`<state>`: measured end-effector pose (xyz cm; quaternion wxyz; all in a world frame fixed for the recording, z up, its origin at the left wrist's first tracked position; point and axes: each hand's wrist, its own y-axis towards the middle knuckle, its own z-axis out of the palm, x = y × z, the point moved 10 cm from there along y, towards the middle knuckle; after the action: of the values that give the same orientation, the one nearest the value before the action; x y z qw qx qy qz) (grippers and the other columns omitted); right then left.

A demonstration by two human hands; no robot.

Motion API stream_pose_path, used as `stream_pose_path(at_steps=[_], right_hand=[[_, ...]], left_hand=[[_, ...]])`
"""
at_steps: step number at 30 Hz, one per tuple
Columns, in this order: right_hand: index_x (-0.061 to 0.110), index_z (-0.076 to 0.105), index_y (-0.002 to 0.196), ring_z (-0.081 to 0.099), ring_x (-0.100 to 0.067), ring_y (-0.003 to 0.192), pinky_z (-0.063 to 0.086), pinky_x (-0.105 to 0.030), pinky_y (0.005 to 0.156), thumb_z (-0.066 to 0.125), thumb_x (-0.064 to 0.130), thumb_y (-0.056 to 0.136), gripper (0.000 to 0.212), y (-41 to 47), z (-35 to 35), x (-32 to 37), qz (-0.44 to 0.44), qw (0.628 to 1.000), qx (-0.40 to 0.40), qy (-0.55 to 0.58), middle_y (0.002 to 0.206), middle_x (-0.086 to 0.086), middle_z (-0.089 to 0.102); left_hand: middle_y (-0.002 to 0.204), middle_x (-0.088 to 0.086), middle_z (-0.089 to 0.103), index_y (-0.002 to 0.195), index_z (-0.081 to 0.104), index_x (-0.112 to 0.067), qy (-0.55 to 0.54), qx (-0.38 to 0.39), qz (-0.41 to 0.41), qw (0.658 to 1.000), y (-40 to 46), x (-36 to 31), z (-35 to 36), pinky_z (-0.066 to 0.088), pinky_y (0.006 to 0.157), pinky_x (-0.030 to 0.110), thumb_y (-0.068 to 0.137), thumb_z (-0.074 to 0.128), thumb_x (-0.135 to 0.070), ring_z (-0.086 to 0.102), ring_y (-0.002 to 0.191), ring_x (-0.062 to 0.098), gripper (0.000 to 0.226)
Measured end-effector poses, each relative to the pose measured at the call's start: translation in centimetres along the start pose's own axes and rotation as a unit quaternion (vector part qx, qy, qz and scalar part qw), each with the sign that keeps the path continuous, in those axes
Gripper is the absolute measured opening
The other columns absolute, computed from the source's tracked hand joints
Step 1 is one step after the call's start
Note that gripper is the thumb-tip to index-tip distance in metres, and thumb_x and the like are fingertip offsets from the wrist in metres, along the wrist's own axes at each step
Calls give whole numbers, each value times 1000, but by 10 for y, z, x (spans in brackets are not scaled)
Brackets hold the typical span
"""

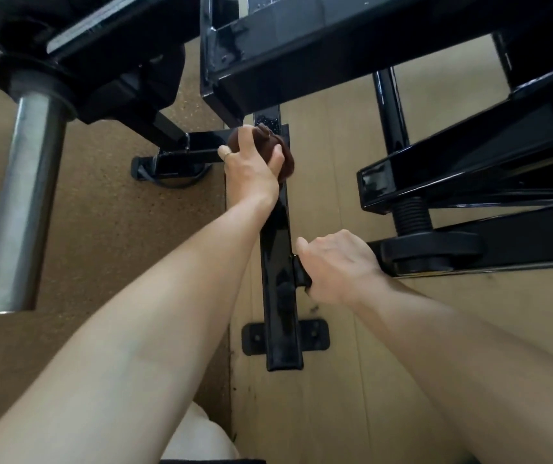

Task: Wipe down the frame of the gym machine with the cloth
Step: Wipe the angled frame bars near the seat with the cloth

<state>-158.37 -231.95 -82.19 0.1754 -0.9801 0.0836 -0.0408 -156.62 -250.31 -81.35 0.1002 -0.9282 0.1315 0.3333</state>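
The cloth (278,152) is a dark brown, soft, bunched wad, pressed on the black frame (277,249) where the long floor bar meets a short crossbar running left. The left hand (251,165) grips it, fingers curled over the top and thumb round the right side, so much of the cloth is covered and only its crumpled edges show. A thin ring sits on one finger.

The frame is glossy black box-section steel, smooth and reflective, with squared edges. One long bar runs from near to far along the floor and ends near the viewer at a flat black foot plate (285,336) with two bolts. The right hand (338,266) grips a small black tab on the bar's right side, fingers curled under it; the fingertips are hidden. Right of it a ribbed black stopper (412,219) stands on a round pad.

At left, one dull grey metal cylinder (20,195) slants down from a black collar. Heavier black beams cross the far side, cut off by the top edge, and their joints are hard to make out in shadow.

The floor (335,195) is pale tan boards at right and speckled brown matting at left. Two bare forearms reach in from the near edge, and a pale rounded shape between them is cut off.
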Motion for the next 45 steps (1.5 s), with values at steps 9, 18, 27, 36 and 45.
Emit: stream_pose_path(at_steps=[9,18,27,36,45], right_hand=[[21,47,93,43,-17,50,29,-34,49,74,28,84,29,0,-2,2,14,1000,-2,-1,66,6,51],[22,46,94,49,-16,51,29,-32,47,72,24,84,28,-2,2,2,7,1000,6,10,65,5,52],[20,44,93,47,-17,53,28,-34,49,70,18,85,26,-1,1,4,-7,1000,21,14,67,4,51],[20,56,109,68,-24,77,40,-36,62,73,27,86,29,0,-6,5,5,1000,30,3,84,3,64],[21,49,97,40,-19,52,24,-34,49,73,27,85,28,1,0,4,-1,1000,0,0,64,6,40]], left_hand=[[116,-1,32,123,36,-42,-26,15,23,999,-101,37,-14,53,66,41,94,60,-49,51,88,22,38],[113,6,45,111,46,-24,58,-26,-7,998,25,-16,4,44,72,33,96,57,-53,45,91,17,35],[80,-9,40,89,44,-18,10,-5,-72,997,55,-20,13,40,69,25,98,57,-52,52,82,17,37],[116,-7,30,123,40,-43,-30,4,41,999,-140,42,-14,50,64,33,87,52,-60,49,86,10,41],[113,-4,26,119,40,-39,-5,-49,25,998,-58,21,-1,44,67,38,91,61,-50,46,91,20,36]])
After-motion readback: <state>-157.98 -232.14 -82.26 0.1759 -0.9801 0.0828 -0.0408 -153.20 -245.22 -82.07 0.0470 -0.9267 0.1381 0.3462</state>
